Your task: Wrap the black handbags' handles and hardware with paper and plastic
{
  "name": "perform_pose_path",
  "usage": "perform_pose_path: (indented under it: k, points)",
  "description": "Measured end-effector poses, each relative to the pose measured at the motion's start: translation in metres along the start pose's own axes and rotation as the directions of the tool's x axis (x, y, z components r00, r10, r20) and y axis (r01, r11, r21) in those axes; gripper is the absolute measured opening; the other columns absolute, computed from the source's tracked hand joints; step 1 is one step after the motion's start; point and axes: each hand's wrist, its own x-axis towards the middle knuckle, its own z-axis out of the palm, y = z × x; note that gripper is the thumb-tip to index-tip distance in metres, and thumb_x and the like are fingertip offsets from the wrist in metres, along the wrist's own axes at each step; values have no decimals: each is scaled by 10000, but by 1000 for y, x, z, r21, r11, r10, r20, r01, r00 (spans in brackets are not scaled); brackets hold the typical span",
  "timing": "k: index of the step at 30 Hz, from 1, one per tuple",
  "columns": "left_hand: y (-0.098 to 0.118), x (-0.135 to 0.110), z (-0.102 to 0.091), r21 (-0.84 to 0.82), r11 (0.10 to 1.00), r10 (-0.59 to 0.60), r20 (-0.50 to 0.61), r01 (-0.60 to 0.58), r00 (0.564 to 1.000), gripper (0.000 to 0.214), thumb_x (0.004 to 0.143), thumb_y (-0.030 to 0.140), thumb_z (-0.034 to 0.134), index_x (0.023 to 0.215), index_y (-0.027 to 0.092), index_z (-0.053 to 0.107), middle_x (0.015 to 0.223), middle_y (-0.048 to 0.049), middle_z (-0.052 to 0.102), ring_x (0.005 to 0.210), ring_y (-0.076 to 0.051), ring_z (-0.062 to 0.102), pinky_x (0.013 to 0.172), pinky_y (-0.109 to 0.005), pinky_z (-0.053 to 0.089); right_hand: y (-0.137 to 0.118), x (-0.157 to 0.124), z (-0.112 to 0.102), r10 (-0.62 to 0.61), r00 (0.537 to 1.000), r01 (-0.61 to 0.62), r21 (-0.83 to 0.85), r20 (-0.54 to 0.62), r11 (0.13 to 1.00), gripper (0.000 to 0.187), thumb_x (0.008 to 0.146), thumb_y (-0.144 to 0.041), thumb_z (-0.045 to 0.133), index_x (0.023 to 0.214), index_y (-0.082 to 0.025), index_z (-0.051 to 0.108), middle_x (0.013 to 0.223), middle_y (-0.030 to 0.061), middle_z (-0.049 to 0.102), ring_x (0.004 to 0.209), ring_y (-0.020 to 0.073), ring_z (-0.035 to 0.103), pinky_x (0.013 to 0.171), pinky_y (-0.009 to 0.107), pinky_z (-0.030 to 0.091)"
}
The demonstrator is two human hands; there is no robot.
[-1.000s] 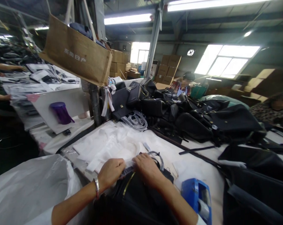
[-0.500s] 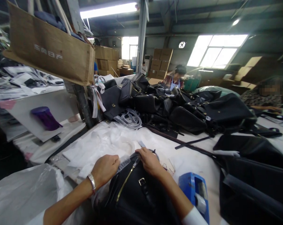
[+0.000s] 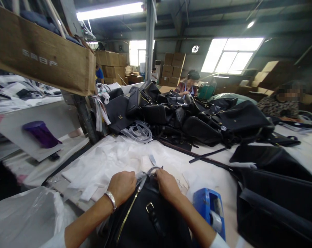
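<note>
A black leather bag (image 3: 168,220) with a gold zipper (image 3: 126,218) and a buckled strap (image 3: 156,222) stands upright in front of me. My left hand (image 3: 122,187), wearing a silver bracelet, is closed at the bag's upper left edge. A clear plastic strip (image 3: 140,176) shows at its fingertips, beside the zipper's end. On the other side, my right hand (image 3: 168,184) is closed on the base of the bag's top handle (image 3: 153,168). The fingertips of both hands are partly hidden.
White wrapping sheets (image 3: 104,162) lie behind the bag. A blue tape dispenser (image 3: 210,210) stands to its right, near a large black bag (image 3: 277,199). More black bags (image 3: 156,113) are heaped further back. Two people sit beyond. A tan bag (image 3: 42,51) hangs upper left.
My left hand has moved right, closer to my right hand, bringing the plastic strip against the bag's top. The bag stands straighter, and the handle shows more. The view has shifted slightly right.
</note>
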Motion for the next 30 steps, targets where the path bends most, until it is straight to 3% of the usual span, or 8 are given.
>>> perform_pose_path:
  k: [7, 11, 14, 19, 22, 26, 30]
  points:
    - [15, 12, -3, 10, 993, 118, 32, -119, 992, 367, 933, 250, 324, 880, 145, 672, 801, -158, 713, 776, -273, 681, 659, -339, 440, -14, 3, -2, -133, 990, 135, -34, 55, 990, 169, 908, -115, 484, 936, -187, 634, 925, 67, 688, 887, 200, 616, 760, 292, 417]
    - [17, 13, -2, 17, 987, 158, 56, -159, 986, 338, 927, 244, 335, 901, 156, 660, 809, -147, 719, 761, -262, 685, 648, -332, 447, -6, -4, -5, -32, 999, 33, -53, 13, 998, 162, 922, -195, 518, 1055, -157, 601, 974, 92, 674, 922, 223, 602, 784, 316, 425]
    - [15, 14, -3, 35, 987, 152, 65, -155, 986, 367, 936, 246, 307, 889, 150, 657, 809, -156, 717, 758, -258, 686, 656, -333, 461, -2, -5, -4, 33, 999, -33, -83, -8, 996, 166, 903, -262, 571, 982, -125, 621, 987, 138, 653, 949, 281, 575, 790, 377, 421]
    - [30, 20, -3, 30, 981, 186, 88, -189, 979, 332, 901, 193, 340, 876, 160, 669, 812, -140, 726, 767, -271, 692, 667, -348, 494, -10, 4, 1, -66, 996, 70, -60, 58, 996, 129, 914, -157, 521, 905, -150, 650, 921, 98, 672, 920, 243, 580, 778, 344, 406]
    - [39, 24, -1, 23, 979, 201, 101, -204, 974, 308, 876, 177, 368, 863, 152, 675, 801, -142, 725, 763, -275, 695, 661, -347, 504, -5, 3, 0, -93, 992, 95, -17, 81, 995, 125, 922, -200, 529, 900, -166, 647, 939, 71, 676, 926, 215, 583, 786, 306, 406]
    - [35, 26, -1, 28, 979, 199, 95, -203, 975, 322, 892, 188, 348, 905, 141, 666, 791, -149, 718, 775, -273, 696, 679, -351, 510, 7, -4, -5, 0, 997, -3, 36, 71, 999, 175, 889, -307, 590, 988, -168, 628, 994, 74, 670, 948, 220, 590, 791, 287, 416]
    - [39, 30, 2, 27, 977, 207, 107, -211, 972, 311, 875, 173, 361, 881, 139, 670, 785, -151, 721, 772, -281, 697, 673, -359, 515, 2, -3, -3, 61, 995, -68, 76, 84, 995, 143, 884, -210, 532, 919, -139, 651, 962, 124, 678, 920, 245, 609, 759, 305, 413]
